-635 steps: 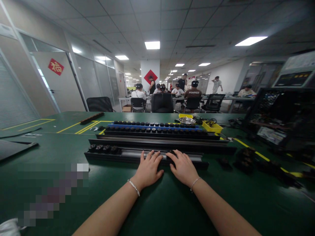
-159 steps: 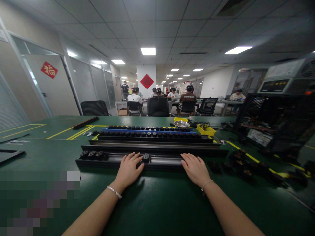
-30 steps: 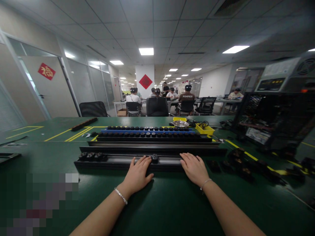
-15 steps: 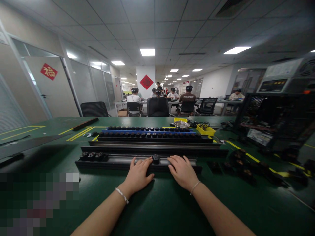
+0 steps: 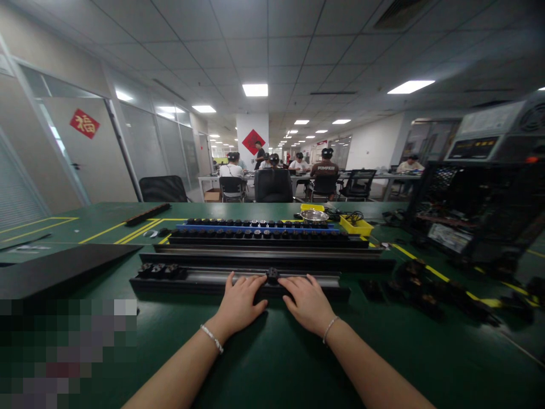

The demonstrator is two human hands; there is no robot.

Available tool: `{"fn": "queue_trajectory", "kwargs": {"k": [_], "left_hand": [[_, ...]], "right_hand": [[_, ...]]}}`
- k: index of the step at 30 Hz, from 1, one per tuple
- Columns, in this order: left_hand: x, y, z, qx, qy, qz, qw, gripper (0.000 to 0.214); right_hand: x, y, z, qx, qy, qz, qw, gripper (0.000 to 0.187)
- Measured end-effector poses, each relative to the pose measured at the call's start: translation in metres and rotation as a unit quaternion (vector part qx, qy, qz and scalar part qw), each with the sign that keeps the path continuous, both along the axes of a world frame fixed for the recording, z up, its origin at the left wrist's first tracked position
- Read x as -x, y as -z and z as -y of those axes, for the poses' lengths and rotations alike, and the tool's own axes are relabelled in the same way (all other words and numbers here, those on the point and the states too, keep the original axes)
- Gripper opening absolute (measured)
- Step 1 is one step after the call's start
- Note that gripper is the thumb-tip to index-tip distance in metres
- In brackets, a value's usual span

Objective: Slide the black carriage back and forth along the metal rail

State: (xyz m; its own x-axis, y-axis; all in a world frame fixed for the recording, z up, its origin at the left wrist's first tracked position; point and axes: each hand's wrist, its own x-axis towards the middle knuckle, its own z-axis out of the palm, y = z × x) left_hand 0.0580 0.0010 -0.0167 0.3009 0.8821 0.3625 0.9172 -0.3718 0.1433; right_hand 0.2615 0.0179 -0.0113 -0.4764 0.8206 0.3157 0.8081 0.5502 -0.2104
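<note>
My left hand (image 5: 242,300) lies with its fingers stretched over the front edge of a long black rail (image 5: 204,278) with a shiny channel. Opposite it, my right hand (image 5: 310,304) rests on the same rail, fingers extended and spread. A small black block-shaped part (image 5: 272,276) sits in the channel between the two sets of fingertips. Both index fingertips are at its sides; whether they touch it I cannot tell. At the rail's left end stand several similar black parts (image 5: 159,269). Neither hand grips anything.
Behind the rail lie another black rail (image 5: 272,261) and rows of small black parts (image 5: 255,233) with a blue strip (image 5: 230,228). Loose dark parts (image 5: 419,284) lie at right, near an open computer case (image 5: 460,199). A dark flat panel (image 5: 63,267) is at left.
My right hand has moved left, closer to the small black part, which has shifted slightly right. My left hand barely moved. The dark panel at left has shifted and shows more of its surface.
</note>
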Motion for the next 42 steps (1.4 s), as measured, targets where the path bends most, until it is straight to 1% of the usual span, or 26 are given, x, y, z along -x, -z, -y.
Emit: {"fn": "queue_trajectory", "kwargs": {"k": [12,20,26,34,42], "left_hand": [[-0.0018,-0.0026,0.0014,0.008,-0.009,-0.030,0.999,0.054],[-0.0007,-0.0006,0.0031,-0.001,-0.003,-0.048,0.999,0.060],[0.0003,-0.0001,0.0033,-0.008,0.004,-0.045,0.999,0.062],[0.0005,0.0002,0.0030,0.000,0.002,-0.042,0.999,0.063],[-0.0003,-0.0018,0.0043,0.006,-0.001,-0.047,0.999,0.063]], "right_hand": [[-0.0018,-0.0032,0.0007,-0.011,-0.006,0.021,1.000,0.040],[-0.0012,-0.0039,0.0011,-0.017,-0.008,0.040,0.999,0.041],[-0.0016,-0.0057,0.0008,-0.018,-0.012,0.045,0.999,0.041],[-0.0024,-0.0085,0.0007,-0.012,-0.006,0.062,0.998,0.040],[-0.0040,-0.0099,0.0009,-0.021,-0.004,0.063,0.998,0.039]]}}
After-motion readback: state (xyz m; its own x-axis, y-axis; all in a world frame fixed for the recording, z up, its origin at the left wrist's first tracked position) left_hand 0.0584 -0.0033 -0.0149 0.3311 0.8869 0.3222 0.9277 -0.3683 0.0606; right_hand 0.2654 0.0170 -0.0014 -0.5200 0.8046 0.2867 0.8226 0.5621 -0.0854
